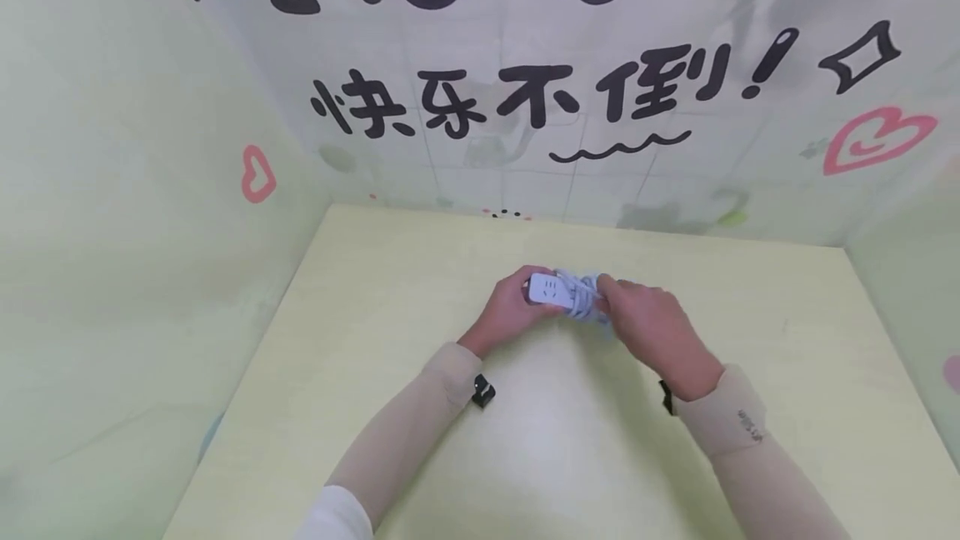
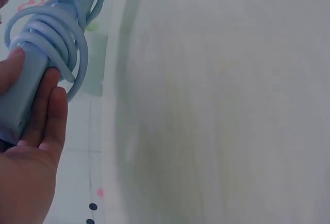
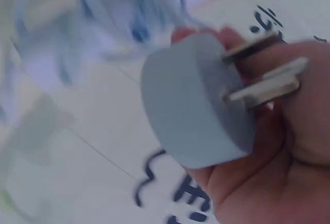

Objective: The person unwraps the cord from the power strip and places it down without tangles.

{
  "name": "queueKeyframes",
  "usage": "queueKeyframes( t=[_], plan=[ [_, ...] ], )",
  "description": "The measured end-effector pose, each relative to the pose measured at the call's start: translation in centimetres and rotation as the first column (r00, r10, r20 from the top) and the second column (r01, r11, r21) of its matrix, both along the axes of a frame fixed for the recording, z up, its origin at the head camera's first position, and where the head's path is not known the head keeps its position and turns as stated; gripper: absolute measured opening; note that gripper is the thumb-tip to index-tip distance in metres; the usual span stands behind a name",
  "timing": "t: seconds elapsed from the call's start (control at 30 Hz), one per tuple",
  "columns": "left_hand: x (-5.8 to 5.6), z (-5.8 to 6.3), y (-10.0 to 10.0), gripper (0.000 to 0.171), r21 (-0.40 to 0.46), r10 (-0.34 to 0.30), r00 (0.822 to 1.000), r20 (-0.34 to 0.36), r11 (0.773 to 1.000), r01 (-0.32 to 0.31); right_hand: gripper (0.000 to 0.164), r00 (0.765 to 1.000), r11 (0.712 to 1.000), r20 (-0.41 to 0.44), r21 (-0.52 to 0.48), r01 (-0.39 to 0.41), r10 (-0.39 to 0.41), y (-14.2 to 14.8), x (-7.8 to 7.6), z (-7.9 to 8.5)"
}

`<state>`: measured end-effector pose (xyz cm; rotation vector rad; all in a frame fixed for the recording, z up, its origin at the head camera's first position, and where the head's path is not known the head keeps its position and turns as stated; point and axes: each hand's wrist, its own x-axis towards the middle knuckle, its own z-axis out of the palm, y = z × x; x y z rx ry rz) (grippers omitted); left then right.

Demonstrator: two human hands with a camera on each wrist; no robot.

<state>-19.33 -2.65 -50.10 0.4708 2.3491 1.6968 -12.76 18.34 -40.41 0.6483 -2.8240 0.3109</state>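
Note:
My left hand (image 1: 508, 312) grips a white power strip (image 1: 546, 289) by its end, with sockets showing on its face. Thumb and fingers wrap its sides in the left wrist view, where the strip's body (image 2: 25, 87) slants upward. Several loops of pale cord (image 2: 51, 36) are wound around the far part of the strip. To the right, my right hand (image 1: 648, 326) holds the cord's plug (image 3: 178, 105), a thick rounded block with three metal prongs (image 3: 270, 87) pointing back toward the palm. The wound strip appears blurred behind the plug in the right wrist view.
Both hands are over a pale yellow table (image 1: 360, 307). A printed sheet with dark lettering (image 1: 532, 94) rises behind its back edge, and light green walls (image 1: 135, 215) stand at the sides. Black wrist-camera mounts (image 1: 483, 391) sit on both sleeves.

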Motion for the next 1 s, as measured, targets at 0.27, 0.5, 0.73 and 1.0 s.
queueKeyframes(
  t=[0.27,0.5,0.73,1.0],
  plan=[
    [1.7,1.7,-0.6,0.054,0.138,-0.165,0.982,0.09,0.979,0.152,0.006,0.981,0.992,0.155,0.028,-0.126,0.12,2.7,-4.2,5.2],
    [1.8,3.1,-1.5,0.054,0.187,-0.181,0.98,0.088,0.969,0.162,0.013,0.944,0.987,0.327,-0.159,0.013,0.04,6.8,-7.1,3.4],
    [1.5,4.2,-2.2,0.05,0.246,-0.131,0.99,0.059,0.963,0.113,0.008,0.926,0.972,0.373,-0.233,0.032,0.059,9.3,-5.4,-0.1],
    [0.6,4.5,-2.5,0.049,0.336,-0.033,0.998,0.057,0.942,0.011,0.011,0.878,0.959,0.459,-0.285,-0.002,0.138,8.0,-0.6,-2.0]
  ],
)
